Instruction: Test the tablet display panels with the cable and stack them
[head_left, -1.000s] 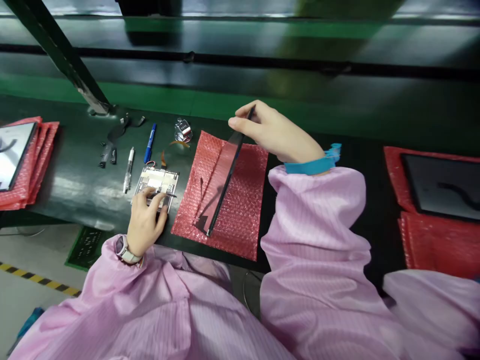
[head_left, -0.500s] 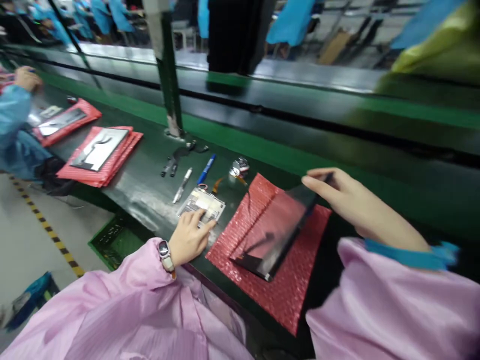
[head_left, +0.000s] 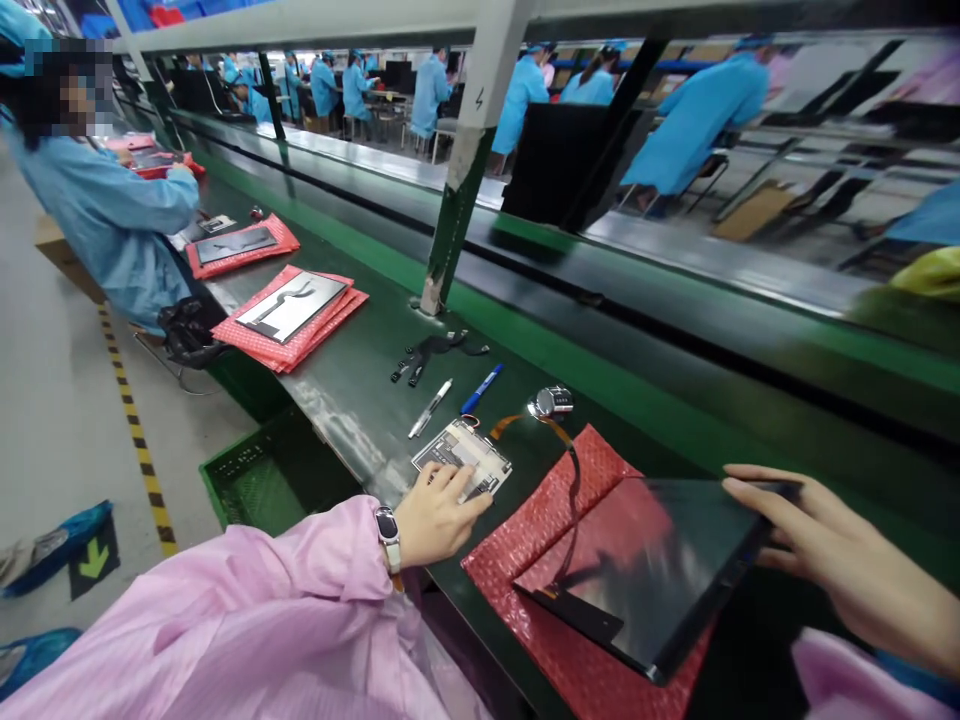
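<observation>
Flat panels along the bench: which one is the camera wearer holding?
The dark panel, gripped by one edge in the right hand, tilted over red bubble wrap. The white panel and grey panel lie farther left, untouched.

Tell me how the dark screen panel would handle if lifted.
The screen panel looks thin yet flat, so probably stiff. Its glossy face might be slippery for the right hand at its edge. The curved ribbon cable looks bendy and could flop.

On the tabletop (head_left: 360, 385), from the circuit board (head_left: 472, 447): pen (head_left: 430, 408) at eleven o'clock, flex cables (head_left: 431, 347) at twelve, tally counter (head_left: 555, 402) at two, bubble-wrap pouch (head_left: 536, 515) under display panel (head_left: 660, 550) at four
</observation>
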